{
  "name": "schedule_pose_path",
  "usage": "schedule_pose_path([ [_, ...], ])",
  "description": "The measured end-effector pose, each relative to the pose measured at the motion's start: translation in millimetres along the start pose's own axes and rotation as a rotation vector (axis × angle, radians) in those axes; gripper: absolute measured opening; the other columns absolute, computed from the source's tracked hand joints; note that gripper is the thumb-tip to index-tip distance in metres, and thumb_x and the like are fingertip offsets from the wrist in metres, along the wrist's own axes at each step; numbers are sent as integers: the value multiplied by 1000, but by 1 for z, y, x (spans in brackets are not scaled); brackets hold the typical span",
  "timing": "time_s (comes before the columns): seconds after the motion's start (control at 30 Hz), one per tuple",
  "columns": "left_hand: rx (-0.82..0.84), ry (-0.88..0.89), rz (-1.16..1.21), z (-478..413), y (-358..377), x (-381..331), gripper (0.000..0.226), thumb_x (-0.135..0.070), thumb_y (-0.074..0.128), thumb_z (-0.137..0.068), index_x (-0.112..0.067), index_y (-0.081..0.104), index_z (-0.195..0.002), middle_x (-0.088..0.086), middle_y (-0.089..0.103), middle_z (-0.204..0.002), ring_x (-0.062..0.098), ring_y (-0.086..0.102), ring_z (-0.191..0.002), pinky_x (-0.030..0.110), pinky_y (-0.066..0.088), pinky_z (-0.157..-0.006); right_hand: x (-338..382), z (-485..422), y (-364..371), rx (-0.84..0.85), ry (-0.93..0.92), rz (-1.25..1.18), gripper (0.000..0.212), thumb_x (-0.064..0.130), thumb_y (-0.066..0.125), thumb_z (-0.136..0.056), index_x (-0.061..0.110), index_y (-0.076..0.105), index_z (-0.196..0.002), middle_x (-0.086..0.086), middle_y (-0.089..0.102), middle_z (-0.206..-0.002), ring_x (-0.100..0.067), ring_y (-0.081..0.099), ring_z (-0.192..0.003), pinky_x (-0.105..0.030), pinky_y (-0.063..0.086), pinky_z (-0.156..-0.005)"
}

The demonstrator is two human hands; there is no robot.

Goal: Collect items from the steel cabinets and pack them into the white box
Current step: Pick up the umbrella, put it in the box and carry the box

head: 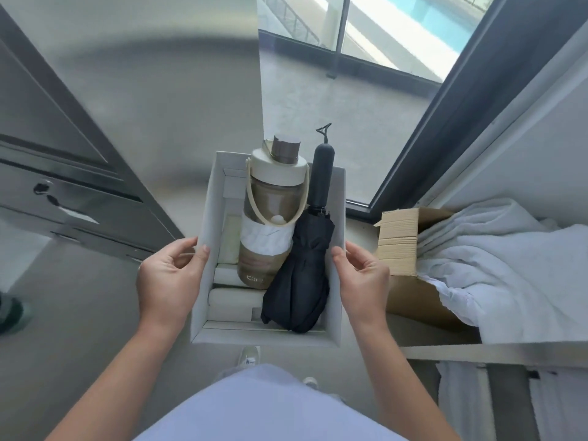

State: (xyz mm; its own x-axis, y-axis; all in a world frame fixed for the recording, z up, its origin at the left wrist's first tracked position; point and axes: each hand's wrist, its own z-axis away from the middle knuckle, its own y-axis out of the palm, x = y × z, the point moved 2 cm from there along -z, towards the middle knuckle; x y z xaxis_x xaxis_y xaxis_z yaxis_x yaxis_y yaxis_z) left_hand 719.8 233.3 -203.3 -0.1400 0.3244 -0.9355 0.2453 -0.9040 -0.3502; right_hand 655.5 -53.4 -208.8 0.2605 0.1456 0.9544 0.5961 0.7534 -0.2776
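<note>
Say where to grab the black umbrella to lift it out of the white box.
Take the umbrella by its rigid handle, coming from above at the far end. The handle pokes over the white box rim, clear of the bottle alongside; the folded canopy is soft and wedged low.

Both hands grip the white box point(203, 249) by its side walls, left hand point(168, 278) and right hand point(362, 281), thumbs hooked over the rims. Inside, a tan water bottle point(270, 218) lies right beside a folded black umbrella point(305, 265). White towels point(496, 265) sit on the shelf point(461, 351) nearby.
</note>
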Motion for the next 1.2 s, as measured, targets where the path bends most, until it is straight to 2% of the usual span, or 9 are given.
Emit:
schedule_pose_path([
  [0.13,-85,48,-10,33,-12,-9,17,-34,75,-85,-51,72,-88,-22,75,-82,-2,71,-78,12,54,-71,1,4,-6,104,-11,-8,29,28,78,-91,18,77,-118,14,78,-104,9,72,-94,-32,58,-96],
  [0.27,-201,13,-14,63,-32,0,14,-30,76,-86,-42,75,-92,-23,75,-86,-4,71,-82,16,56,-76,3,13,-2,225,-30,34,14,27,78,-90,41,78,-95,37,71,-81,16,69,-87,-26,56,-89],
  [0.37,-280,-21,-23,82,-54,11,17,-30,76,-86,-23,77,-102,-20,75,-86,0,72,-84,27,56,-80,8,26,12,323,-69,53,14,27,75,-92,35,81,-102,20,79,-95,3,74,-95,-37,59,-93],
  [0.53,-367,-69,-54,99,-103,25,21,-33,74,-87,-19,77,-103,-20,74,-84,-4,71,-85,24,54,-81,23,59,49,438,-110,107,21,32,73,-91,26,81,-109,12,80,-99,-3,74,-97,-42,57,-95],
  [0.77,-440,-153,-32,110,-188,57,22,-35,75,-86,-25,76,-104,-28,72,-79,-9,69,-81,14,51,-73,50,119,116,561,-175,133,19,31,70,-92,34,81,-107,21,79,-95,11,70,-91,-25,55,-88],
  [0.9,-500,-196,-6,108,-246,80,26,-34,76,-84,-21,75,-107,-29,72,-78,-7,69,-81,22,50,-78,64,158,164,624,-222,158,21,30,69,-91,37,80,-109,22,78,-95,14,68,-91,-21,51,-86],
  [1.0,-544,-219,-4,104,-286,96,29,-35,75,-84,-20,75,-108,-30,72,-78,-8,69,-82,23,51,-79,70,187,201,648,-268,173,21,29,68,-92,45,79,-97,23,77,-82,13,65,-77,-13,48,-74],
  [1.07,-579,-229,-23,101,-311,105,31,-37,75,-84,-20,75,-109,-24,73,-77,-6,69,-82,26,53,-79,75,206,226,686,-309,177,29,27,67,-93,54,74,-85,14,74,-71,8,59,-66,-11,46,-65],
  [1.2,-643,-249,-62,99,-355,116,29,-39,73,-85,-22,75,-108,-21,72,-79,-4,69,-82,27,54,-79,81,235,272,768,-368,195,20,25,64,-93,37,76,-83,10,44,-54,-5,39,-54,-17,35,-53],
])
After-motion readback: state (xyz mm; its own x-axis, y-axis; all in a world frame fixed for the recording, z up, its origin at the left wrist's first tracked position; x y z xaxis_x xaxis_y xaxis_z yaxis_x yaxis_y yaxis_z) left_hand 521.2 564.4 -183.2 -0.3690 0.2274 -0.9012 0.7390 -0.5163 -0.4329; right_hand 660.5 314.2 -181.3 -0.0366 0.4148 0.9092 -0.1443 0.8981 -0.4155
